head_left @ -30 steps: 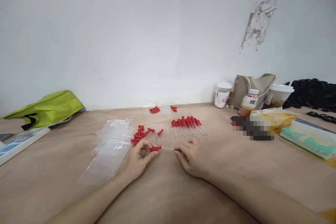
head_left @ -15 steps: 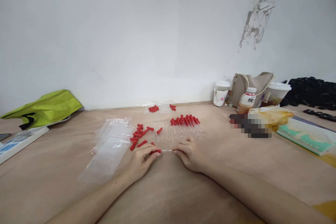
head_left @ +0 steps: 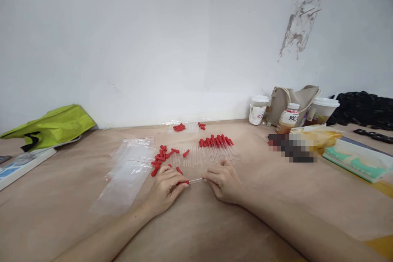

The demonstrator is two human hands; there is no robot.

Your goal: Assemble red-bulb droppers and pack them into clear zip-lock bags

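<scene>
My left fingers (head_left: 179, 190) pinch a red cap (head_left: 186, 182), my right fingers (head_left: 213, 177) a tube (head_left: 195, 180); I think I'm joining them, so gently push straight

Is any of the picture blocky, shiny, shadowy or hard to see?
Head view: big squares hide a dark patch at right; white glare shines on the plastic bags; the brown table looks darker near the bottom middle; the clear tube by the right hand looks faint.
</scene>
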